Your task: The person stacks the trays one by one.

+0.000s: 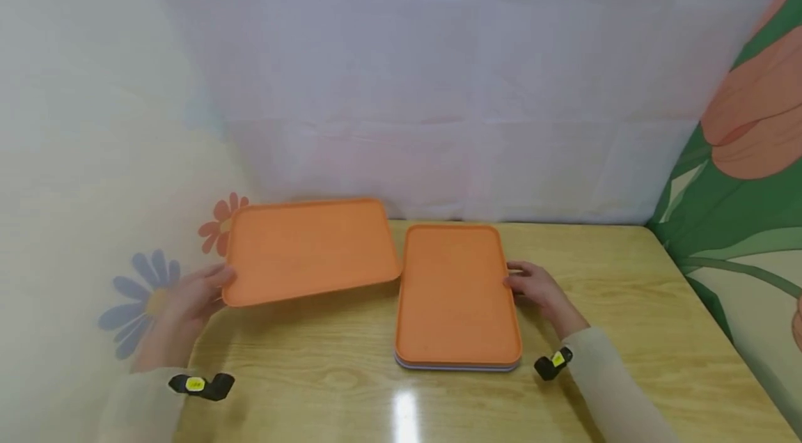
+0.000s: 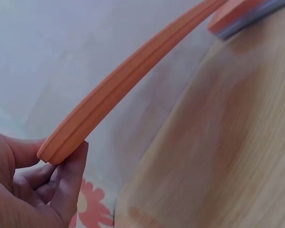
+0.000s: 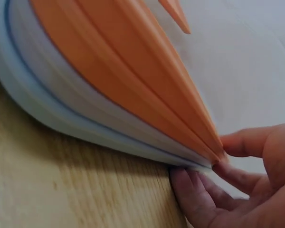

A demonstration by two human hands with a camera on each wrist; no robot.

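Note:
In the head view, my left hand (image 1: pixel 197 297) pinches the near left corner of an orange tray (image 1: pixel 310 251). The left wrist view shows thumb and fingers of that hand (image 2: pixel 42 185) on either side of the tray's rim (image 2: pixel 99 104); the tray is tilted and raised off the table. Its right end comes close to a stack of trays, with an orange tray (image 1: pixel 457 297) on top and greyish and pale blue trays (image 3: pixel 90 123) beneath. My right hand (image 1: pixel 541 290) grips the stack's right edge. In the right wrist view its fingers (image 3: pixel 244 142) meet the orange rim and reach the lower edge.
The trays' stack stands on a wood-grain table (image 1: pixel 313 373). A white cloth (image 1: pixel 438 81) hangs behind it, a flower-printed cloth (image 1: pixel 752 150) at the right, and a pale surface with printed flowers (image 1: pixel 150 297) at the left.

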